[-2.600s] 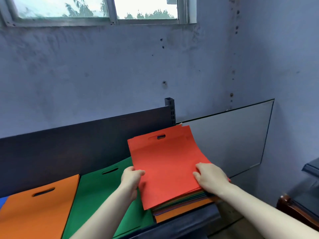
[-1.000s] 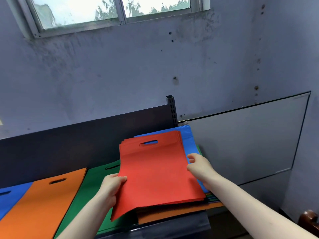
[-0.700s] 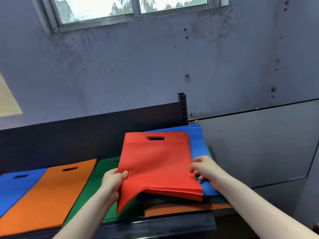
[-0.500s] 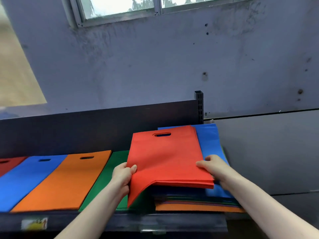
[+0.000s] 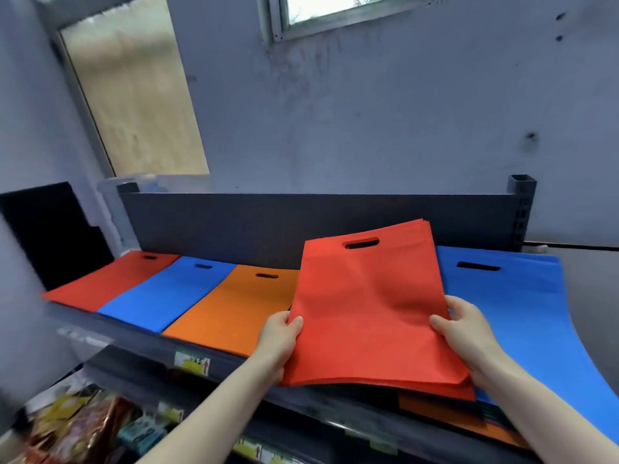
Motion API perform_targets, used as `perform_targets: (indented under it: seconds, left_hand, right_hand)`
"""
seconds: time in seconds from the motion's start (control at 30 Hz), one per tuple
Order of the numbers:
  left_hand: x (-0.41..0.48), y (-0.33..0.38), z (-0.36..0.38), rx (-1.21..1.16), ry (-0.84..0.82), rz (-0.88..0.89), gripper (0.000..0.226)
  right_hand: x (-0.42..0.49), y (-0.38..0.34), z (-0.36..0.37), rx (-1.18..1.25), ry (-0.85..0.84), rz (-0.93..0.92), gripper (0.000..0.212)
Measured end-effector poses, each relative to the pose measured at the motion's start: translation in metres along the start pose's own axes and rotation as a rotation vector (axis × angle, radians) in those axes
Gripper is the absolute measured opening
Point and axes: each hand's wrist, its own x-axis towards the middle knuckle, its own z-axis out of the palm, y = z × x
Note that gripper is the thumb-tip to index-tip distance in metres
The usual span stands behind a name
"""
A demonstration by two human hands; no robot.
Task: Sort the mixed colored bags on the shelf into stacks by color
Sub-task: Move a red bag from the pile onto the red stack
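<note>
I hold a bundle of red bags point(image 5: 365, 309) lifted off the shelf, its handle cutout facing away from me. My left hand point(image 5: 279, 339) grips its left edge and my right hand point(image 5: 465, 333) grips its right edge. Under and to the right lies the mixed pile, topped by a blue bag point(image 5: 522, 316) with orange and other colours showing at its front edge. Along the shelf to the left lie an orange stack point(image 5: 234, 303), a blue stack point(image 5: 167, 293) and a red stack point(image 5: 107, 279). The green stack is hidden behind the lifted bundle.
A dark back panel point(image 5: 268, 222) runs behind the shelf, with a slotted upright post point(image 5: 521, 209) at its right end. The shelf's front lip point(image 5: 191, 363) carries labels. A lower shelf holds packaged goods point(image 5: 83, 423). A window and a boarded opening sit in the wall above.
The red bundle has come up off the mixed pile and shifted left, uncovering the blue bag beneath. My view has swung left, bringing the red, blue and orange stacks into sight.
</note>
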Motion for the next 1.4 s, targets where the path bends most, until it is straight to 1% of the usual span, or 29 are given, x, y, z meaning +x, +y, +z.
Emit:
perform_targets:
  seconds: [0.13,0.3,0.63,0.83,1.0,1.13,1.27,1.4]
  left_hand:
    - [0.003,-0.01,-0.05,0.045,0.098,0.055,0.019]
    - [0.007,-0.022,-0.125,0.024,0.191,0.075,0.017]
    - [0.021,-0.064,-0.328,0.041,0.326,0.061,0.02]
    - [0.014,-0.083,-0.423,-0.018,0.422,0.025,0.021]
    - [0.024,-0.114,-0.486,-0.103,0.482,-0.046,0.019]
    - [0.041,-0.137,-0.521,-0.118,0.53,-0.09,0.019]
    - [0.074,-0.137,-0.555,-0.108,0.571,-0.091,0.018]
    - [0.123,-0.124,-0.588,-0.071,0.573,-0.09,0.019]
  right_hand:
    - [-0.006,-0.008,0.049,0.027,-0.072,0.016,0.035]
    - [-0.016,-0.026,0.122,0.042,-0.171,0.039,0.03]
    - [-0.05,-0.07,0.316,0.121,-0.342,0.069,0.032]
    - [-0.071,-0.085,0.418,0.122,-0.438,0.105,0.03]
    - [-0.076,-0.086,0.495,0.124,-0.493,0.128,0.028]
    - [-0.065,-0.083,0.548,0.102,-0.51,0.146,0.028]
    - [-0.045,-0.085,0.601,0.119,-0.539,0.153,0.029]
    - [-0.01,-0.094,0.648,0.127,-0.508,0.143,0.031]
